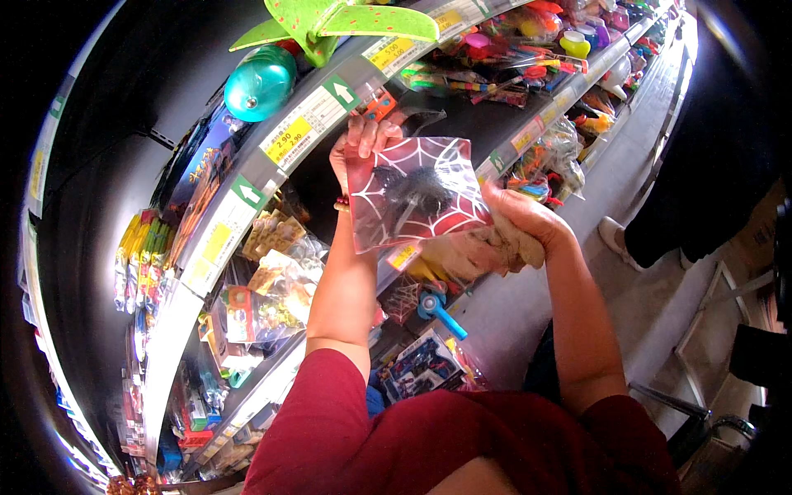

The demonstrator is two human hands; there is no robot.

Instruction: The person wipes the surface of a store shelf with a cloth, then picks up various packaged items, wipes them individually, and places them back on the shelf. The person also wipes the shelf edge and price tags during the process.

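Note:
In front of me is a clear plastic packet (411, 226) with a red card printed with a white spider web and a dark toy spider inside. My left hand (370, 139) grips its upper left corner, with a bead bracelet on the wrist. At the packet's right edge is my right hand (526, 213), which holds a crumpled beige cloth (526, 244). Part of the cloth shows through or beneath the packet's lower edge. The fingertips of my right hand are mostly hidden behind the packet and cloth.
Toy shelves with price-label strips (291, 142) curve across the left and top. A green propeller-like toy (371, 23) and a teal balloon-shaped toy (260, 80) jut from the upper shelf. Bagged toys (272, 303) fill lower shelves. A person in dark trousers (687, 154) stands at right.

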